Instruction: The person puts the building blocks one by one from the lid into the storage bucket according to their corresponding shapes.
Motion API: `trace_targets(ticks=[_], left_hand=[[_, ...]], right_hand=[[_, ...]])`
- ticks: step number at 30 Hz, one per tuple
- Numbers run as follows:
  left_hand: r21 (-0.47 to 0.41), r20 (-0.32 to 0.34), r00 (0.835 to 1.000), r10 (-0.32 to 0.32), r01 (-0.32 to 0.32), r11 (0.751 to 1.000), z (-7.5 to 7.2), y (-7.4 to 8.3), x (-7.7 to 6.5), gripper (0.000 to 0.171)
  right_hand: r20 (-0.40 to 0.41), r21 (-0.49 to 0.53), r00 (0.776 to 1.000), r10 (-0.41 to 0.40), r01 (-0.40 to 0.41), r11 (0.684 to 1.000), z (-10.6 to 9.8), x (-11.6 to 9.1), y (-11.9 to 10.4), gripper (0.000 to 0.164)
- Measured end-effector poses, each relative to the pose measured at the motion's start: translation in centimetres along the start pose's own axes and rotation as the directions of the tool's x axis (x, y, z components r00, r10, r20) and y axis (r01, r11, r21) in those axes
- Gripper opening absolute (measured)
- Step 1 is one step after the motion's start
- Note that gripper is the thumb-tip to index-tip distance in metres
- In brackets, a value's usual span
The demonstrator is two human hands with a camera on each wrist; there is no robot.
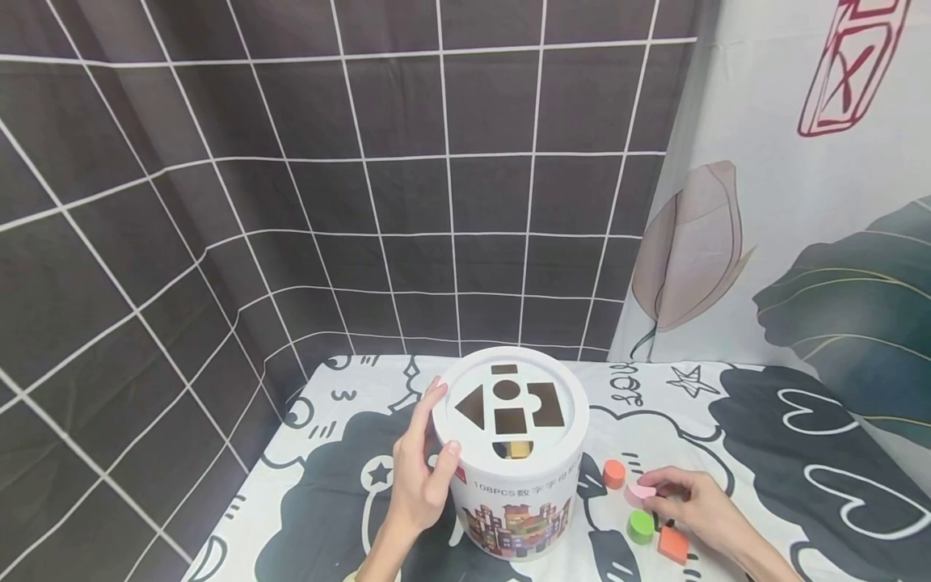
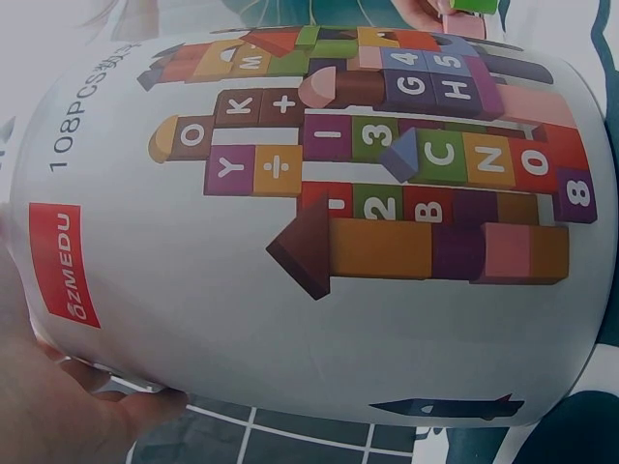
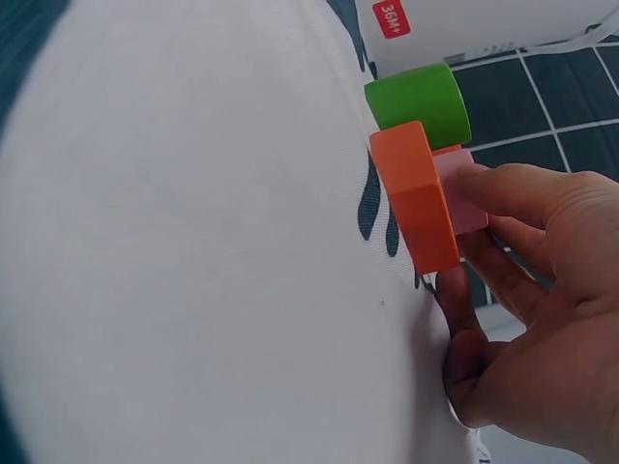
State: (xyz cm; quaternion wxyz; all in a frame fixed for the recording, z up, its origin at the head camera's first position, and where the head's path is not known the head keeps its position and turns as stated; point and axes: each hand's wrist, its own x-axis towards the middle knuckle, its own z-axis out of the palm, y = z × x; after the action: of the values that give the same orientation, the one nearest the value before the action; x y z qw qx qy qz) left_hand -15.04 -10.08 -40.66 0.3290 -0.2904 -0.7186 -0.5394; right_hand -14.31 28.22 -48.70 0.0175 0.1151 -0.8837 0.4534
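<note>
A white toy-block bucket (image 1: 512,485) with printed coloured blocks stands upright on the patterned cloth. Its lid (image 1: 473,444) has several shaped holes, and something yellow shows through the front one. My left hand (image 1: 422,477) rests against the bucket's left side, index finger along the lid's rim and thumb on the front. To the right of the bucket, my right hand (image 1: 698,501) pinches a small pink block (image 1: 640,494) between thumb and fingers. Around it lie an orange-red round block (image 1: 614,474), a green cylinder (image 1: 641,527) and an orange block (image 1: 673,545), which partly covers the pink one in the right wrist view.
The cloth (image 1: 334,436) carries black-and-white cartoon drawings. Behind it hangs a dark curtain (image 1: 393,194) with a white grid, which also runs along the left. A pale curtain (image 1: 727,121) with flower and leaf prints hangs at the right.
</note>
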Motion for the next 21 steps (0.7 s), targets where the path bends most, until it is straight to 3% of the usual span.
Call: trace_targets(ticks=[5,11,21], left_hand=[[0.001,-0.001,1.0,-0.001,0.001,1.0,0.0,0.1,-0.1,0.06],[0.003,-0.003,1.0,-0.003,0.003,1.0,0.0,0.1,-0.1,0.061],[0.008,-0.005,1.0,0.001,-0.001,1.0,0.0,0.0,0.0,0.06]], right_hand=[[-0.037,-0.031,0.999,-0.027,0.026,0.999,-0.1,-0.1,-0.1,0.021],[-0.063,-0.023,0.998,0.02,-0.021,1.0,-0.5,-0.1,-0.5,0.021],[-0.108,-0.059,0.994,-0.008,0.001,0.998,-1.3,0.5,-1.6,0.021]])
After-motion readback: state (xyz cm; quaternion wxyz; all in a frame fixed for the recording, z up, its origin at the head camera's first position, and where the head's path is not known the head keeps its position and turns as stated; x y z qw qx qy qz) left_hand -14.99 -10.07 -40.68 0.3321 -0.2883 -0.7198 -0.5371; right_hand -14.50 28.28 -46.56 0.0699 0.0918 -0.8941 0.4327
